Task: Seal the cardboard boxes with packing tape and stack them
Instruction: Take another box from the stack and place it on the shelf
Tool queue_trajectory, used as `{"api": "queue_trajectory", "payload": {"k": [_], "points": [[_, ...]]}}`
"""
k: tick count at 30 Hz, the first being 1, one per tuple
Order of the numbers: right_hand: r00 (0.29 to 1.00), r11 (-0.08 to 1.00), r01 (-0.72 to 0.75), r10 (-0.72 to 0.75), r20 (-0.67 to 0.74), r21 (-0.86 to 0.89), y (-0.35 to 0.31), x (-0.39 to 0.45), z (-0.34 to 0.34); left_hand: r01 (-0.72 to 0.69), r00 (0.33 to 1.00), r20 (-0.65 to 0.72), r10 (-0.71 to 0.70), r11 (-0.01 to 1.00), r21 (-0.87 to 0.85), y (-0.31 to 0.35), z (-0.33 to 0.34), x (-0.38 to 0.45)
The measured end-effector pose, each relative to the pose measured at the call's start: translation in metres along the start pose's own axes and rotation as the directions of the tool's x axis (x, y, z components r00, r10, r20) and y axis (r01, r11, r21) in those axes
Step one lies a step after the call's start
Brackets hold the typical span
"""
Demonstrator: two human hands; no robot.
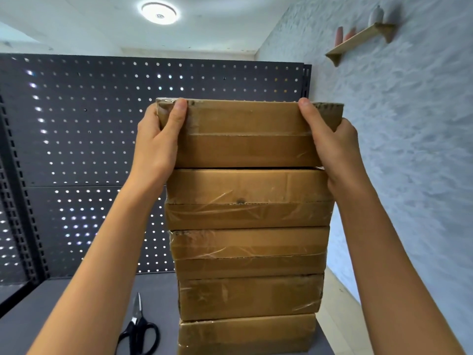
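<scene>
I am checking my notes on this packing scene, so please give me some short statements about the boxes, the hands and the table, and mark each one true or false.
1. Both hands hold the top box, the left hand at its left end and the right hand at its right end. True.
2. The stack has three boxes. False: five boxes show, counting the top one.
3. Black-handled scissors lie on the table, left of the stack. True.
4. The scissors rest on top of the stack. False: they lie on the table.
5. Clear tape shows on the box fronts. True.
6. A roll of tape stands beside the scissors. False: no roll is in view.
</scene>
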State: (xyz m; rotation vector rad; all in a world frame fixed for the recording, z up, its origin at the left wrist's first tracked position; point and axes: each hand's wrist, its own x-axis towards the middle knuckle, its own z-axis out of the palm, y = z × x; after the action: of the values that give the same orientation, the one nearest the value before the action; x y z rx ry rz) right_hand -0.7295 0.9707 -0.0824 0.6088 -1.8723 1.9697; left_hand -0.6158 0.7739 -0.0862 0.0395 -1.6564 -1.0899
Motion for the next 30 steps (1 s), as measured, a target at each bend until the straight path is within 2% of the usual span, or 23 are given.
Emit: {"api": "queue_trajectory", "payload": {"k": [5, 9, 13, 15, 18, 21, 23, 30], "points": [[1.0, 1.0, -0.001, 0.001, 0.022, -0.026, -0.002, -0.001, -0.006, 0.02, 1.0, 0.021, -0.019, 0.999, -0.035, 0.003, 0.002, -0.002], [0.998, 0.999, -0.032, 0.03, 0.055, 0.034, -0.007, -0.005, -0.013, 0.036, 0.999, 0.013, -0.035, 0.998, -0.059, 0.006, 0.003, -0.002], [0.997, 0.999, -0.012, 0.008, 0.078, 0.044, -0.01, -0.012, -0.022, 0.059, 0.998, -0.004, -0.059, 0.998, -0.022, 0.01, -0.003, -0.004], [0.999, 0.999, 0.039, -0.038, 0.026, -0.022, -0.008, -0.018, -0.028, 0.02, 0.999, -0.027, -0.02, 1.0, 0.007, 0.011, -0.007, -0.009], [0.986, 0.984, 0.147, -0.155, -0.068, -0.104, -0.002, -0.035, -0.036, -0.104, 0.988, -0.099, 0.117, 0.986, 0.127, 0.013, -0.016, -0.028], [0.959, 0.944, 0.256, -0.276, -0.071, -0.209, 0.008, -0.062, -0.036, -0.24, 0.949, -0.114, 0.294, 0.908, 0.344, 0.009, -0.025, -0.055], [0.944, 0.909, 0.298, -0.326, -0.052, -0.291, 0.017, -0.081, -0.031, -0.285, 0.932, -0.074, 0.355, 0.843, 0.455, 0.002, -0.029, -0.074], [0.899, 0.745, 0.404, -0.43, 0.08, -0.532, 0.048, -0.14, -0.011, -0.274, 0.925, 0.048, 0.376, 0.578, 0.769, -0.024, -0.054, -0.131]]}}
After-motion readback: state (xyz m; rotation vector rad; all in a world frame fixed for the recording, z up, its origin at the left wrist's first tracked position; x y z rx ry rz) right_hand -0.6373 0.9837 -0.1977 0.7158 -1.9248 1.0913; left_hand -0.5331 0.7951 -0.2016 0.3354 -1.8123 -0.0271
